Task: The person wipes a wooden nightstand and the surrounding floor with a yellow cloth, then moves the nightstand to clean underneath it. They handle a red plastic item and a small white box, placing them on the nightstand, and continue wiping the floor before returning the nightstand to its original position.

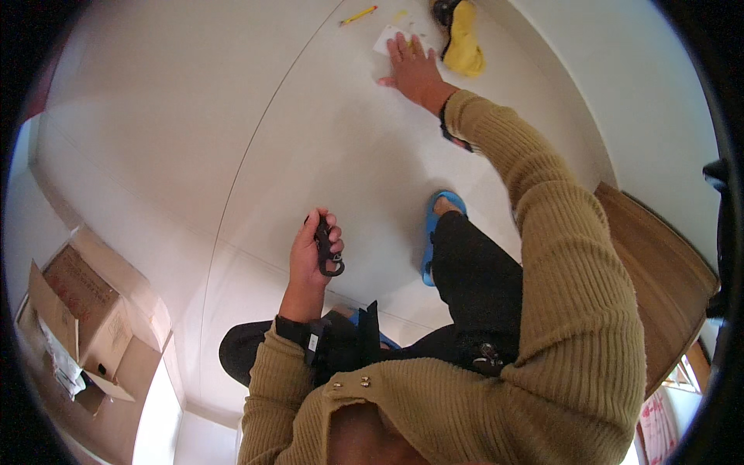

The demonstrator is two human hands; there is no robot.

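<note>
My left hand (311,249) is closed around a small black tool (324,246) with a loop at its lower end; its exact kind is hard to make out. Far forward, my right hand (415,71) reaches out with fingers spread, lying over a white flat piece (384,39) on the pale tiled floor (310,139). Just right of those fingers lies a yellow-and-black object (465,43), perhaps a power tool. A thin yellow stick with an orange end, like a pencil (358,15), rests to the left. Small yellow bits (399,15) lie near the fingertips.
An opened cardboard box (101,333) with white plastic in it stands at the left. A brown panel (659,263) leans along the right wall (651,93). My foot in a blue slipper (431,240) is between my arms.
</note>
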